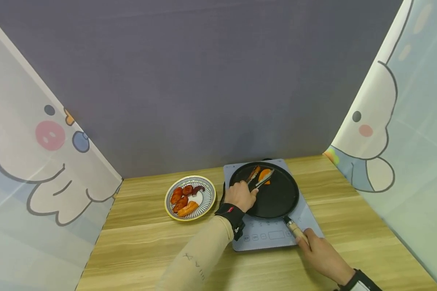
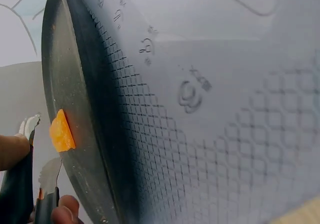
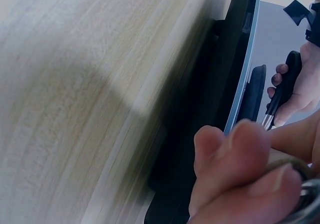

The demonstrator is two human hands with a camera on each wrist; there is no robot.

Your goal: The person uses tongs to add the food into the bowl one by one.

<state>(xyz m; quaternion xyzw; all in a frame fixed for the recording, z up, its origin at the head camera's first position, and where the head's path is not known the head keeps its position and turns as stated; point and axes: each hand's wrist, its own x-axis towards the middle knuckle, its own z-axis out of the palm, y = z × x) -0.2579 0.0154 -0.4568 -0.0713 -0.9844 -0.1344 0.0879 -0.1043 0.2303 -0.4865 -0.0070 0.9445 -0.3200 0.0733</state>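
Note:
My left hand [image 1: 238, 197] grips a pair of tongs [image 1: 265, 180] with dark handles and metal ends, reaching over a flat black frying pan [image 1: 274, 202]. The two tong arms are spread apart. An orange piece of food [image 1: 265, 173] lies in the pan between them; in the left wrist view this orange piece [image 2: 62, 131] rests on the pan surface near the tong tips. Whether the tongs touch it I cannot tell. My right hand [image 1: 322, 254] holds the pan's light wooden handle [image 1: 295, 229], its fingers curled round it in the right wrist view.
Under the pan is a pale induction cooktop [image 1: 273, 238] with printed controls. Left of it, a striped plate with a yellow rim [image 1: 206, 206] bears several reddish and orange food pieces [image 1: 182, 202]. A grey panel [image 1: 218, 89] stands behind the wooden table [image 1: 138, 234], with cartoon-printed panels at both sides.

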